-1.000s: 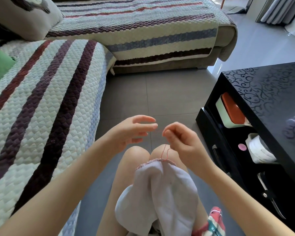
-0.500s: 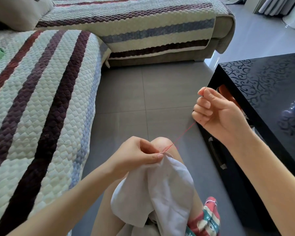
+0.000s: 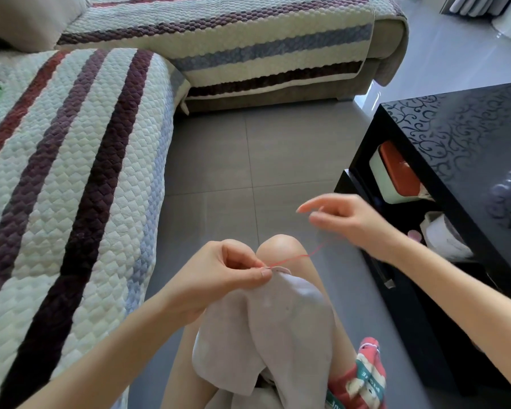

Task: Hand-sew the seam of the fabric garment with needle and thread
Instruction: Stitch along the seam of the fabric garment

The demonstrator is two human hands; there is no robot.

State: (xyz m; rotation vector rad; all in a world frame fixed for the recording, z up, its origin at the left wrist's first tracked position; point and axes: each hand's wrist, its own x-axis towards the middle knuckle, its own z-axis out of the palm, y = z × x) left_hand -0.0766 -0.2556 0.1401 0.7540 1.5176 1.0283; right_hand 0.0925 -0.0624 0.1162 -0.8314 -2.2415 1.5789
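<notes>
Drooping pale garment (image 3: 289,326), edge between fingers (image 3: 264,273) of left hand (image 3: 219,278), red thread (image 3: 295,257)

Bright daylight from upper right; right hand (image 3: 347,221) motion-blurred, edges bowed.

We sit in a home living room: a corner sofa (image 3: 391,39) under a striped quilted cover (image 3: 71,149), a cushion (image 3: 27,22) on it, grey floor tiles (image 3: 248,160), and a glossy black table (image 3: 460,128) with household bits on its lower shelf (image 3: 398,215).
</notes>
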